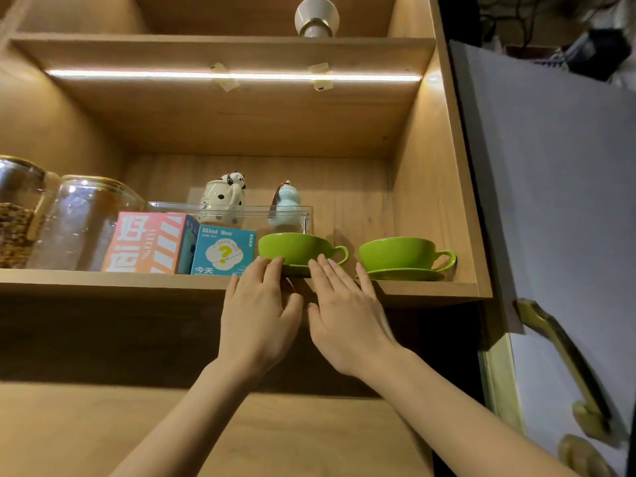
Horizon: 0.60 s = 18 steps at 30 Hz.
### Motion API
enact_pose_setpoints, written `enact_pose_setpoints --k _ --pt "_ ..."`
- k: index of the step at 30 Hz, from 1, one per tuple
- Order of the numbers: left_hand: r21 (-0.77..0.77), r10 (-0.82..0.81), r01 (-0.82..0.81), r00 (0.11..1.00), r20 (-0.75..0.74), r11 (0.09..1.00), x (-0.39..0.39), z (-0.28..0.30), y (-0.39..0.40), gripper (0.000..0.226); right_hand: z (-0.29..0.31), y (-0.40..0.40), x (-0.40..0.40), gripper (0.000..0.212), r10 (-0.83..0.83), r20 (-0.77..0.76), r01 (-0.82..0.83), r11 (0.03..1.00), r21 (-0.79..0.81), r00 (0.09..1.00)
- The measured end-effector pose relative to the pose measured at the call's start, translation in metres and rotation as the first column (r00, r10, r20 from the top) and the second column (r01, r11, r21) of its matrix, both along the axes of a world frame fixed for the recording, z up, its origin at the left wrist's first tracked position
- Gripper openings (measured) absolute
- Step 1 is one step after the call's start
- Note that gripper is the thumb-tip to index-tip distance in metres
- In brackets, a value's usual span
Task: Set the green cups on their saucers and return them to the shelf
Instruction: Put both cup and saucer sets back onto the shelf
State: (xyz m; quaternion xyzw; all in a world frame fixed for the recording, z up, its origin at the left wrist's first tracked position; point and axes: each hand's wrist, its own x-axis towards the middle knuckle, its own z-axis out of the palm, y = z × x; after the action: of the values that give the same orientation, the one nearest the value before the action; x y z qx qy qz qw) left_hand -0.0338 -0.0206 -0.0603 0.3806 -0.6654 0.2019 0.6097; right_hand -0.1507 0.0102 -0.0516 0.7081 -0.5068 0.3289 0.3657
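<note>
While both green cups are already up on the wooden shelf (137,280), the one that matters now is the left cup (292,247) – it sits on its saucer (298,271) right at the shelf's front edge, straight at 12 o'clock from the two hands. The left hand (256,313) has its fingers flat and together, tips touching the saucer rim at its left side. The right hand (339,313) is the same story, palm open, fingers stretched, tips at the cup's lower right wall, just under the handle. Neither hand is gripping anything; looks more like a two-handed nudge than a hold.

The cup's handle points to 3 o'clock, toward the right cup (399,254), which rests on its own saucer (406,275) a bit further back and apart from the hands. So the long axis of each set runs left to right along the shelf, and any push has to go square across it, toward the back wall.

Both hands are about equally near, left maybe a hair closer to the saucer. My guess – the set only needs sliding in a touch, since the saucer seems to overhang the edge slightly. The teal Blind Box carton (223,251) sits just at 9 o'clock of the cup, so not much room to drift that way.
</note>
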Motion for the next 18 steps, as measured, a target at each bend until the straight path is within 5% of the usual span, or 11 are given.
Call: enact_pose_setpoints --k 18 --pt "-0.049 0.141 -0.134 0.972 0.19 0.99 -0.001 -0.017 -0.01 0.072 0.0 -0.003 -0.005 0.059 0.038 0.047 -0.039 0.999 0.025 0.998"
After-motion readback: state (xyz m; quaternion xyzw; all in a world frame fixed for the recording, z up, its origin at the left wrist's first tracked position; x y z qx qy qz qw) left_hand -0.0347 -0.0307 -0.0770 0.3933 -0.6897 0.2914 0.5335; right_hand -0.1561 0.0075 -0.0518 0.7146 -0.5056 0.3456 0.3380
